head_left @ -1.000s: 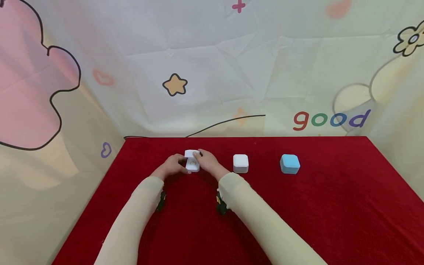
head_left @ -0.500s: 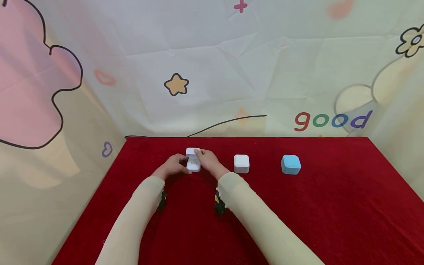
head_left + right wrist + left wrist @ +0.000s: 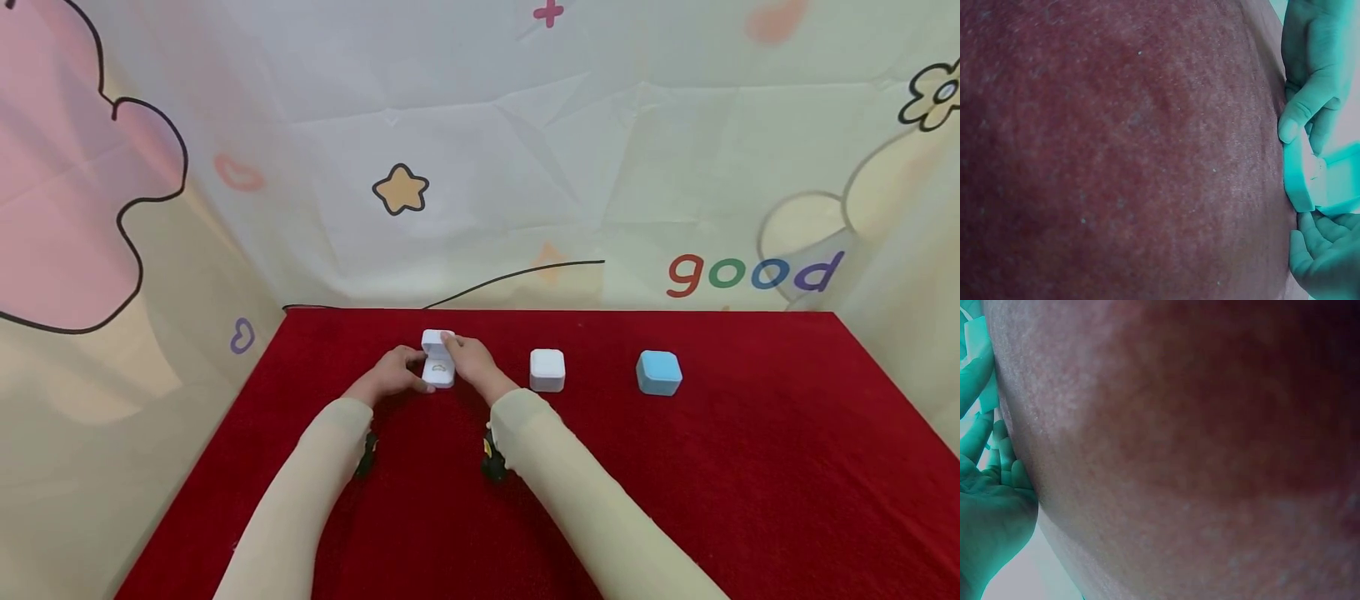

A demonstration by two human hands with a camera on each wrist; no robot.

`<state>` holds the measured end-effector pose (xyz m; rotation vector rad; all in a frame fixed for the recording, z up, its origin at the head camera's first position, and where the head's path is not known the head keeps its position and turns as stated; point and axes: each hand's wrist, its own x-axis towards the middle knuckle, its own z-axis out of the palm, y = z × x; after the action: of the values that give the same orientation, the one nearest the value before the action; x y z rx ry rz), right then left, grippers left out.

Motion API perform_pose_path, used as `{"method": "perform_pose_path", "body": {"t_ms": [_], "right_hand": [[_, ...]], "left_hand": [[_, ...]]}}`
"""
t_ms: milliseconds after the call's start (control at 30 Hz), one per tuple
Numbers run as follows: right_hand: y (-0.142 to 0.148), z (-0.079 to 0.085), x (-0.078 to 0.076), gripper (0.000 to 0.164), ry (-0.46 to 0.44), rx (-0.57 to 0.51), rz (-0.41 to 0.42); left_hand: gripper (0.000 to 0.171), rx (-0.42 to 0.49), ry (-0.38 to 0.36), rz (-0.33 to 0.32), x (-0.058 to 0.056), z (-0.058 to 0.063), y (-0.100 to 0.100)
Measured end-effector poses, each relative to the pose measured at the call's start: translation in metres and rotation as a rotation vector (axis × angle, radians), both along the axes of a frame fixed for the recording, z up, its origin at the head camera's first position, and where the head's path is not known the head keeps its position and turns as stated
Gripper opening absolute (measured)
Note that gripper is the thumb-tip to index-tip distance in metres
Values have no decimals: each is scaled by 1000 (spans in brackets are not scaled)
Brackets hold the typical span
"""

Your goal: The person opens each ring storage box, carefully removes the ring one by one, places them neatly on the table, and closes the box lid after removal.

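Note:
A small white ring box [image 3: 438,375] stands at the back left of the red cloth, its lid [image 3: 435,340] tipped up and back. Inside the base a ring [image 3: 438,367] shows. My left hand [image 3: 390,372] grips the base from the left, thumb at its near corner. From the right, my right hand [image 3: 472,362] holds the raised lid, thumb on its front. The right wrist view catches the box base [image 3: 1297,172] at its right edge, between both hands. Only a slice of the hands and box appears at the left edge of the left wrist view.
To the right stand a shut white box [image 3: 547,370] and, farther right, a light blue box [image 3: 659,372]. The red cloth [image 3: 750,467] covers the table. A printed backdrop [image 3: 495,167] hangs behind its far edge.
The lid has swung further up and back under my right hand, so the ring shows more plainly. My left hand stays on the base; the other two boxes have not moved.

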<state>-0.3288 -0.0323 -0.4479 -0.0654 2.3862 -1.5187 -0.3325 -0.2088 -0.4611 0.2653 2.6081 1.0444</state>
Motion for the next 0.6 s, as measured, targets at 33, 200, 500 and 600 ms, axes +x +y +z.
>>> {"method": "perform_pose_path", "body": {"t_ms": [33, 200, 500, 600], "right_hand": [[0, 0, 0, 60, 2, 1, -4], [-1, -1, -1, 62, -14, -9, -15], [-4, 3, 0, 63, -64, -67, -58], [-3, 2, 1, 64, -88, -92, -63]], "left_hand": [[67, -8, 9, -1, 1, 0, 1], [67, -42, 35, -6, 2, 2, 1], [70, -47, 13, 19, 0, 2, 1], [69, -39, 11, 16, 0, 2, 1]]}}
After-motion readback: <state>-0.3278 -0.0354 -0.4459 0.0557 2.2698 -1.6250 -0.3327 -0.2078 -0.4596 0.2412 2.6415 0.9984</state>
